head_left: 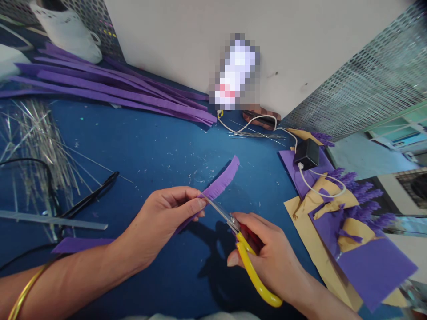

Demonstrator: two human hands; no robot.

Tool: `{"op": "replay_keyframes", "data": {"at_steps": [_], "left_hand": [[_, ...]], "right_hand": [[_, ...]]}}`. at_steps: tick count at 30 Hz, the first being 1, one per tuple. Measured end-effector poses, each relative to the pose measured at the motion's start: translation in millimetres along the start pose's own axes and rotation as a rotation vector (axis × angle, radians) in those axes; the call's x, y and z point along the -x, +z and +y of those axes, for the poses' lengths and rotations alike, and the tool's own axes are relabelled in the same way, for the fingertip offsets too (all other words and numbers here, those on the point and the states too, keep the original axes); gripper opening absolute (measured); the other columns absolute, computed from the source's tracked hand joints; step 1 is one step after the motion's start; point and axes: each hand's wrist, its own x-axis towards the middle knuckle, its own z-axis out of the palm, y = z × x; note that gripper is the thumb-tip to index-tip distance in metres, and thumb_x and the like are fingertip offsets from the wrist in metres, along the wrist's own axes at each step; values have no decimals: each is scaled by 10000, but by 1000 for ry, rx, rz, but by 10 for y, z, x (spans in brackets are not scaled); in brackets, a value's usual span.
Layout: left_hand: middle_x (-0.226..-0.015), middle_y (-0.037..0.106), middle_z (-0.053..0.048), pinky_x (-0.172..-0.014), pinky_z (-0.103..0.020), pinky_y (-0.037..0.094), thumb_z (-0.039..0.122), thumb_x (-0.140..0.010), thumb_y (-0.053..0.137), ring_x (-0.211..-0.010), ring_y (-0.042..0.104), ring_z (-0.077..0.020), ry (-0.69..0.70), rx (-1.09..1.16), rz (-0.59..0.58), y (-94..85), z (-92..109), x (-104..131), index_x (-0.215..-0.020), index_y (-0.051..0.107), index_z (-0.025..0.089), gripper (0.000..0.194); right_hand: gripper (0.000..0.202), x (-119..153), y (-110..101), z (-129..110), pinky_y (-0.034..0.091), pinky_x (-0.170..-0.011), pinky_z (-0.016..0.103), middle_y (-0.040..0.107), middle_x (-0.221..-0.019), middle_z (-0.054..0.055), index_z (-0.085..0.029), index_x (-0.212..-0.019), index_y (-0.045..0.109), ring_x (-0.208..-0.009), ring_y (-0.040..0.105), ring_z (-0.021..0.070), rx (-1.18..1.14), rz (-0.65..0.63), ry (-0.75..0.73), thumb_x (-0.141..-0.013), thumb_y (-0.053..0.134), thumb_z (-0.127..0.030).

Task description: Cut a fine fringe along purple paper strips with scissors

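A long purple paper strip (224, 178) is pinched between the thumb and fingers of my left hand (176, 218). Its curved far end carries fine cuts along the lower edge, and its other end trails out under my left wrist. My right hand (267, 253) is closed round a pair of yellow-handled scissors (256, 280). The scissor blades point up and left, with their tips at the strip right beside my left fingertips. Part of the handles is hidden by my right fingers.
Uncut purple strips (116, 89) lie at the back left, below a white jug (68, 33). Thin wires (40, 142) and a black cable are at left. Wrapped purple flowers (360, 191) and a black adapter (307, 154) lie right; a blurred phone-like object (236, 71) stands behind.
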Motion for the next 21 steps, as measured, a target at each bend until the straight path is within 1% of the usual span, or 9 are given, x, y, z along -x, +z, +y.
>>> {"op": "replay_keyframes", "data": {"at_steps": [3,6,11,17,21], "left_hand": [[-624,637,6,-547,-206,379,303,-745,753,-601,511,-107,2,-42,-31,-9,-8,-2,-638,739,196,152],[-622,633,8,-555,-210,377,314,-752,746,-607,511,-109,-2,-54,-49,-15,-9,3,-629,732,198,170],[-617,636,10,-537,-214,356,319,-734,754,-592,506,-108,-3,-59,-33,-19,-15,7,-639,742,205,149],[-630,644,7,-524,-209,343,327,-722,765,-584,505,-103,-22,-41,-36,-13,-2,15,-666,755,204,136],[-634,636,10,-557,-192,371,347,-735,763,-603,512,-98,-19,10,-55,-17,-1,15,-662,743,201,164]], "right_hand": [[469,-4,7,-4,464,-566,255,631,-877,16,-255,-1144,702,-660,545,153,-10,-22,20,-737,811,-460],[445,-2,3,-5,454,-561,251,608,-827,1,-250,-1121,709,-631,517,142,-7,-5,3,-743,807,-466],[432,5,-21,-10,443,-543,238,578,-793,-13,-248,-1129,708,-614,504,133,-16,-7,-15,-758,803,-448],[419,8,-23,-14,430,-535,232,566,-791,-16,-249,-1145,707,-612,496,129,-23,-6,-25,-776,794,-427],[430,8,-14,1,407,-533,234,550,-785,-20,-253,-1148,708,-612,480,129,-37,-22,-5,-768,799,-432]]}}
